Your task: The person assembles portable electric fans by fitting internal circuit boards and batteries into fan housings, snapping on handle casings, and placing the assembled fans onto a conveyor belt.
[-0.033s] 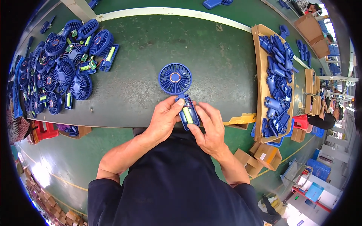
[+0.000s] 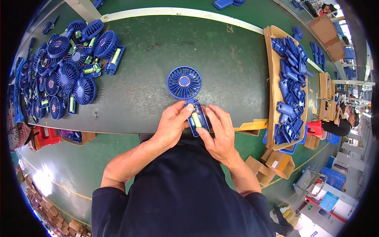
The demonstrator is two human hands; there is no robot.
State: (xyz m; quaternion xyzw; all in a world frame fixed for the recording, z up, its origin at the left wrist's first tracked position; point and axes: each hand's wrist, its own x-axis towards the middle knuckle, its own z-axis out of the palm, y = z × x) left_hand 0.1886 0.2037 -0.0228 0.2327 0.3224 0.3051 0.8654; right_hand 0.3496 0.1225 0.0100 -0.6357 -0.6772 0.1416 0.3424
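A blue handheld fan [image 2: 184,82] lies at the near edge of the table, its round grille pointing away from me. Its handle is uncovered, and a yellow-green battery cell [image 2: 196,119] and some thin wires show inside. My left hand [image 2: 172,123] grips the handle from the left, thumb pressed on its top by the neck. From the right, my right hand [image 2: 218,132] holds the handle, with the thumb at the battery's near end and the fingers along the side. What the fingertips touch inside is partly hidden.
At the left of the green table [image 2: 158,47] is a heap of blue fans [image 2: 67,75], some with batteries and circuit boards exposed. A cardboard tray [image 2: 273,79] of blue plastic handle parts [image 2: 290,94] stands at the right. Open cardboard boxes [image 2: 278,162] sit on the floor below it.
The fan has shifted very slightly to the right. My right fingers have moved a little along the handle's side; my left hand keeps its grip.
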